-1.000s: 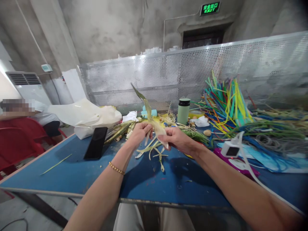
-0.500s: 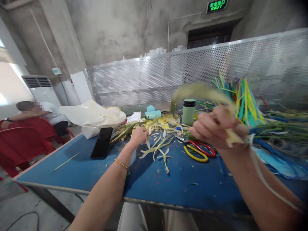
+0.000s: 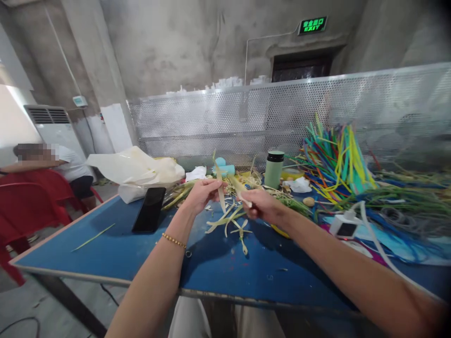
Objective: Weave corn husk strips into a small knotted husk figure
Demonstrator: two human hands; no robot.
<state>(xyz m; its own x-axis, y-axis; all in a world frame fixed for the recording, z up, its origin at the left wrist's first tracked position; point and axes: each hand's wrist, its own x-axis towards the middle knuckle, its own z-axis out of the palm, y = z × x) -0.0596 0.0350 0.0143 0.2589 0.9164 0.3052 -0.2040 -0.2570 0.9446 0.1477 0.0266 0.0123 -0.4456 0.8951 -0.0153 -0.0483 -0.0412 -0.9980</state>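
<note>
Between the thumb and fingers of my left hand a pale green leaf strip stands upright. My right hand is closed on a wider, pale yellow-green piece of leaf, whose tip points up and left. The two pieces are close together but apart. Below them, on the blue table, lies a small figure of knotted leaf strips. Loose cut strips are scattered beside it. My right forearm covers most of a pair of scissors, with part of a yellow handle showing.
A black phone lies left of my hands. Behind are a white plastic bag, a green tumbler and leaf scraps. Coloured strips and a white charger with a cable lie right. A person sits far left.
My right hand has come down and left from its raised position, bringing its leaf piece close to my left hand. The strip in my left hand now points up. The view has shifted slightly.
</note>
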